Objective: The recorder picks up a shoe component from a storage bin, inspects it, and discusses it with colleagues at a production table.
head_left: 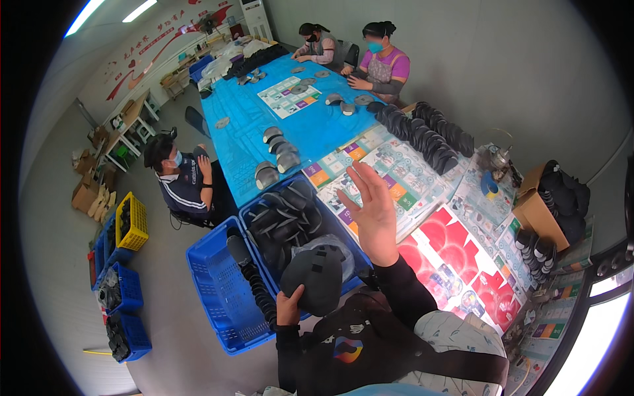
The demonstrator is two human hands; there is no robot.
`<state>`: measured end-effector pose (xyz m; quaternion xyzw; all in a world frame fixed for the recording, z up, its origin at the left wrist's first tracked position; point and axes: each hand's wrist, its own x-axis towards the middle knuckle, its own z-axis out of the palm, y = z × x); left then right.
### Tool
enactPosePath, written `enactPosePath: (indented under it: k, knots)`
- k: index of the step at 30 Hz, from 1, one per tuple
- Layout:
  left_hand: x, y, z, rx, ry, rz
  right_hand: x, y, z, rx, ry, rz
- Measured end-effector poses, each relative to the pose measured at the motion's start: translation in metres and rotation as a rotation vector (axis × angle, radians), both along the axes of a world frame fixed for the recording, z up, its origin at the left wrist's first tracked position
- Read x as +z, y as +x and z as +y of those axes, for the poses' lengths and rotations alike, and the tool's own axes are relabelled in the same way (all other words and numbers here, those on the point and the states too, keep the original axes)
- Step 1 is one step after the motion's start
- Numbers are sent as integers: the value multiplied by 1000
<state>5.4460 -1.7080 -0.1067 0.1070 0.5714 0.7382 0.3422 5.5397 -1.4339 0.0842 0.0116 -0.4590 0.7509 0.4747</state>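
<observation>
In my left hand [289, 305] is a dark grey, rounded, cupped piece [317, 280] with small black patches on it. My fingers grip its left edge, with the thumb on top. My right hand [371, 214] is raised above the printed sheets [413, 168], palm up and fingers stretched out, holding nothing. Below the rounded piece stands a blue crate [360, 264] full of dark curved pieces [284, 221], with a clear plastic bag [330, 245] among them. Just left of it, a second blue crate [210, 280] has a long row of dark nested pieces [259, 290] along its side.
A blue-covered table [244, 145] stretches ahead, with grey curved pieces [281, 148] on it. Three people sit around it. Rows of dark pieces [422, 138] line the right side near a cardboard box [538, 211]. Red printed sheets [456, 264] lie at my right; a yellow crate [134, 221] stands far left.
</observation>
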Motion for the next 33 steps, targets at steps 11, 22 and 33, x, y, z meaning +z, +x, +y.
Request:
enactPosePath:
  k: [11,22,33]
  knots:
    - [-4,-3,-2,6,-10,4,13,-8,0,106,87,38]
    - [-8,-4,-5,27,27,-22,22,-18,-5,131,70,83]
    - [0,-1,-4,32,68,-55,55,-53,-15,181,133,147]
